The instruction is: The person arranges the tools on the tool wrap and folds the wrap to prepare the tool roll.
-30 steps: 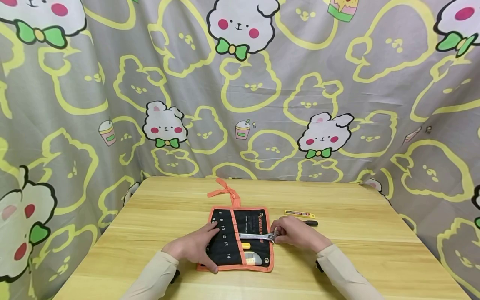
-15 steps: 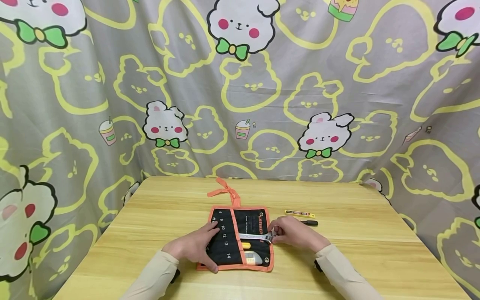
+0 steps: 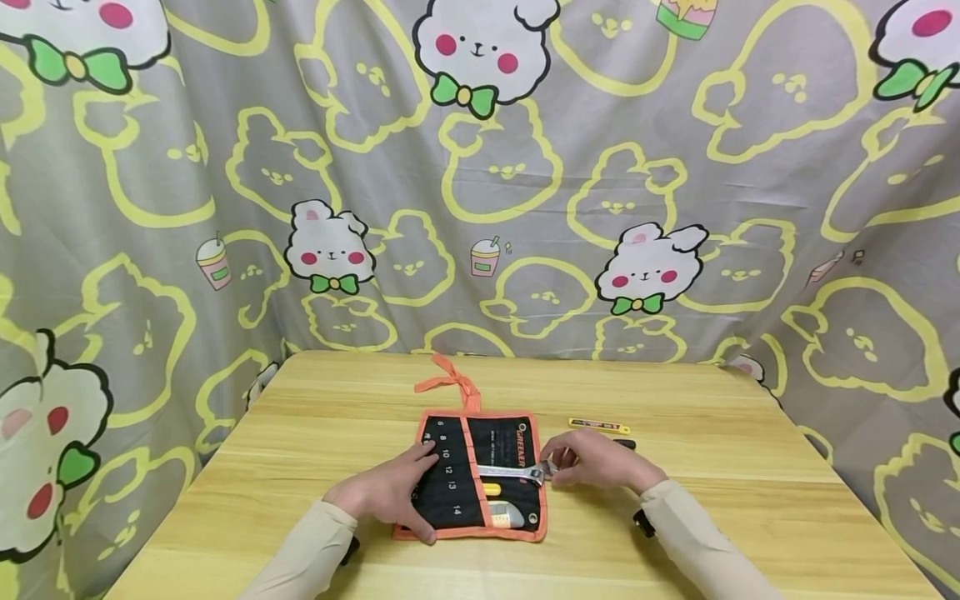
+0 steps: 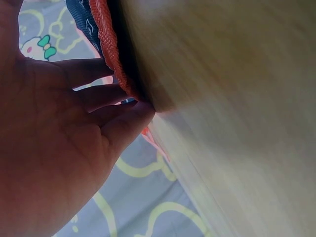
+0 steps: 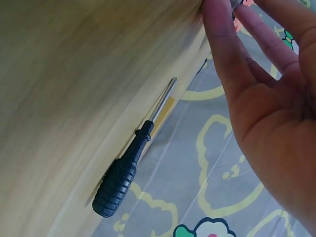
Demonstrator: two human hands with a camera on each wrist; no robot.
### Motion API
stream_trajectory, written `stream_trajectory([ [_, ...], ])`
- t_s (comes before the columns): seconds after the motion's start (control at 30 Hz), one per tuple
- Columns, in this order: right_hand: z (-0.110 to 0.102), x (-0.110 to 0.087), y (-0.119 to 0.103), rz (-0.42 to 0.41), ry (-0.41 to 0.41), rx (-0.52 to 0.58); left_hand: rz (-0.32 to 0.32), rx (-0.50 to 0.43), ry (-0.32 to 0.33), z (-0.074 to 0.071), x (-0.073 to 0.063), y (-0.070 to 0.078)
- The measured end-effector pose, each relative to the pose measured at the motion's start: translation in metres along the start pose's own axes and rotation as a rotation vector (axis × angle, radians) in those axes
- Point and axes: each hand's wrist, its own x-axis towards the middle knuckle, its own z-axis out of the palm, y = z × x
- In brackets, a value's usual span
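Bare tabletop (image 3: pixel 300 433) is stretching outward from the left hand (image 3: pixel 390 487), leaving passage. Beyond the right hand (image 3: pixel 600 462), a screwdriver (image 5: pixel 118 182) and a flat yellow packet (image 3: pixel 598 427) are obstructing the way.

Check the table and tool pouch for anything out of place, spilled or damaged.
No spill or damage shows. The screwdriver and yellow strip lie loose on the table beside the pouch, mildly odd since the wrench sits partly in a pocket.

Left fingers (image 3: pixel 422 454) spread; right fingers (image 3: pixel 558 446) curled; forearms (image 3: pixel 306 542) slanting inward.
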Motion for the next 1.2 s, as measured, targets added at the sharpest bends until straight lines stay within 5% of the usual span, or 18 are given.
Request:
stream_trajectory([
  [1.2,0.002,0.014,-0.008,-0.004,0.027,0.013,0.008,0.014,0.004,-0.001,-0.002,0.002],
])
